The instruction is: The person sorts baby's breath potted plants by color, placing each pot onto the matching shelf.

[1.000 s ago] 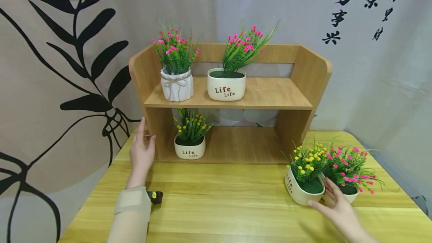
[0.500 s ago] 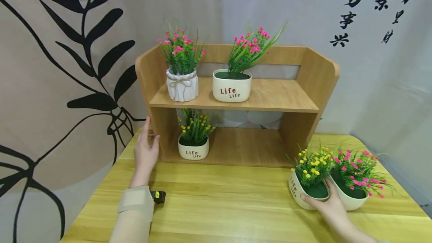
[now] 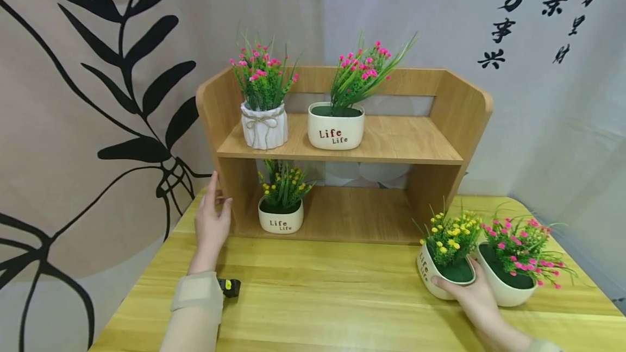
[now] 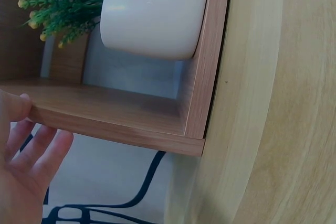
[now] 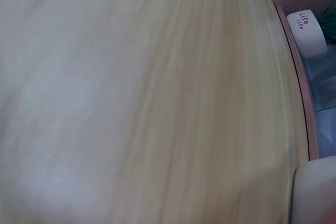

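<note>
My right hand [image 3: 475, 299] grips a white oval pot of yellow artificial flowers [image 3: 429, 276], its thumb on the near side and its fingers behind. Just right of it stands a similar pot with pink flowers [image 3: 511, 289]. Part of a white pot [image 5: 312, 192] shows at the lower right of the right wrist view. At the wooden shelf's left side panel [image 4: 115, 127], my left hand [image 3: 211, 227] holds the front edge, thumb in front and fingers along the outer face. On the lower board, a "Life" pot with yellow flowers [image 3: 280, 220] stands at the left.
The upper board carries a white tied pot with pink flowers [image 3: 265, 126] and a "Life" pot with pink flowers [image 3: 335, 130]. A small black object [image 3: 230, 287] shows beside the left wrist. The shelf [image 3: 362, 213] stands toward the back of the yellow wooden table [image 3: 318, 292].
My right hand has closed its grip around the yellow-flowered pot and raised it slightly. The pink-flowered pot beside it has shifted a little apart from it. My left hand stays at the shelf.
</note>
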A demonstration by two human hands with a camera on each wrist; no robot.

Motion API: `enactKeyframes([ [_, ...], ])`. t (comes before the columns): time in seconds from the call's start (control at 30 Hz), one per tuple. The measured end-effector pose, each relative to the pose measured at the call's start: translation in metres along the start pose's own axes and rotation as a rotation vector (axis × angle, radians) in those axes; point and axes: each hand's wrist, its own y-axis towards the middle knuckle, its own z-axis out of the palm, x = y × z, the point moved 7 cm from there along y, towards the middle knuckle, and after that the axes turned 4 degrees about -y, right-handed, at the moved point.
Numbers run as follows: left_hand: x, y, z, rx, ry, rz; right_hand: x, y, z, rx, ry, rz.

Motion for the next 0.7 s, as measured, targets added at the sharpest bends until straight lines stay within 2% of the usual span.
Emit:
enactKeyframes([
  [0.37, -0.0019, 0.0010, 0.0003, -0.008, 0.002, 0.000, -0.0029, -0.0076, -0.0057, 0.026, 0.000, -0.009],
  [0.6, -0.0006, -0.0002, 0.0011, -0.001, -0.006, -0.022, -0.0003, -0.0046, -0.0063, 0.057, -0.044, -0.035],
  [0.7, -0.0013, -0.0009, 0.0017, 0.004, -0.006, -0.023, 0.0000, -0.0036, -0.0064, 0.055, -0.028, -0.039],
])
